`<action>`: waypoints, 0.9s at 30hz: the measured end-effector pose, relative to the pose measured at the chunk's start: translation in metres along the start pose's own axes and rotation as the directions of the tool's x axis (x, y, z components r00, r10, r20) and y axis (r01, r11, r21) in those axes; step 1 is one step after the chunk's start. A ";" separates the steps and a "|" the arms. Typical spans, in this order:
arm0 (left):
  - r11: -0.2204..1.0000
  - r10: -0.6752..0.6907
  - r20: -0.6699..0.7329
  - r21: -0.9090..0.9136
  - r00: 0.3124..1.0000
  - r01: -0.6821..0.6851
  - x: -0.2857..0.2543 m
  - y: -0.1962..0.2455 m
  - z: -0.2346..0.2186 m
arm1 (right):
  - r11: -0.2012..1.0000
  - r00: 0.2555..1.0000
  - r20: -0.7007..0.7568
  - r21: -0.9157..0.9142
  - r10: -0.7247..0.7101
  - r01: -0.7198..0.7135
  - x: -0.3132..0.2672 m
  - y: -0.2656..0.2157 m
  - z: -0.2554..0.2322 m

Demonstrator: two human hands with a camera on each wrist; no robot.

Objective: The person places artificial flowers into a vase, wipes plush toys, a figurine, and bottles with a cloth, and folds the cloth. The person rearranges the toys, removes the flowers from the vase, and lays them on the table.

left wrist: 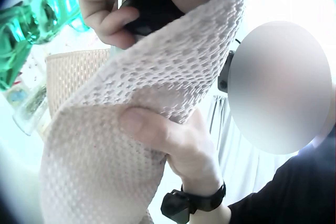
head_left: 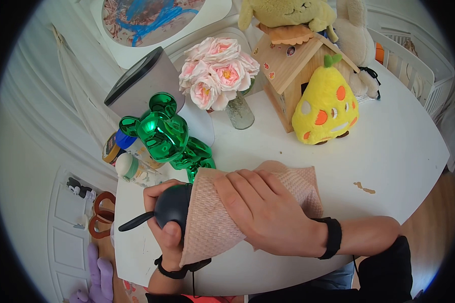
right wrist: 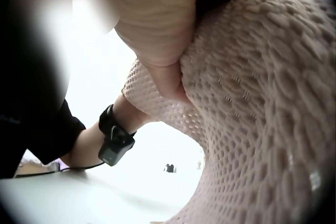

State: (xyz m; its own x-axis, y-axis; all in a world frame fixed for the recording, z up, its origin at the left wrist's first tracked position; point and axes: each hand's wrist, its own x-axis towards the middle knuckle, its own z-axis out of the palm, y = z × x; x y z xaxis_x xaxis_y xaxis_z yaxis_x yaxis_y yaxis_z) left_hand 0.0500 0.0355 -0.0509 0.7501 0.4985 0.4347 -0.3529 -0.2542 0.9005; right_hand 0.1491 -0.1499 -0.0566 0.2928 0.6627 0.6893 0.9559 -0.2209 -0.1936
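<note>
My left hand [head_left: 169,242] holds a dark rounded object [head_left: 173,206] from which a thin flat tab sticks out to the left. Its thumb lies on the near side, the fingers round the far side. A pink textured cloth [head_left: 207,217] is wrapped over the rest of the object and hides it. Over the cloth lies my right hand [head_left: 273,217], fingers together on top. In the right wrist view its thumb [right wrist: 168,82] grips the cloth from the side. The left wrist view shows the dark object [left wrist: 152,11] between the left fingers, above the cloth's edge.
A shiny green bear figurine [head_left: 164,134] stands just beyond the left hand, beside small jars and bottles [head_left: 131,169]. Farther back are a vase of pink flowers [head_left: 240,111], a wooden house [head_left: 288,65] and a yellow plush pear [head_left: 328,111] on the white table [head_left: 389,151].
</note>
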 end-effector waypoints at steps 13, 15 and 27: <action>0.993 0.087 -0.072 -0.077 0.994 -0.093 -0.005 0.012 0.007 | 0.997 0.980 -0.190 -0.058 -0.063 0.053 0.004 0.011 0.003; 0.991 0.131 0.024 -0.031 0.991 -0.130 -0.012 0.019 0.009 | 0.997 0.986 -0.155 0.027 -0.068 0.073 0.004 0.012 0.004; 0.884 0.467 0.393 -0.188 0.792 -0.427 -0.033 0.006 0.006 | 0.546 0.784 0.528 0.782 -0.327 -0.299 0.004 0.024 -0.011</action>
State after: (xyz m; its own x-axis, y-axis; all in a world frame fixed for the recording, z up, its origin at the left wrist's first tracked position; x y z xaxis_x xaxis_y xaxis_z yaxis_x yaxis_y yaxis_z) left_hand 0.0263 0.0124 -0.0603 0.6496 -0.0499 0.7586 -0.7379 -0.2819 0.6133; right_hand 0.1728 -0.1600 -0.0504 -0.0702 0.9695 0.2350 0.4530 0.2409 -0.8583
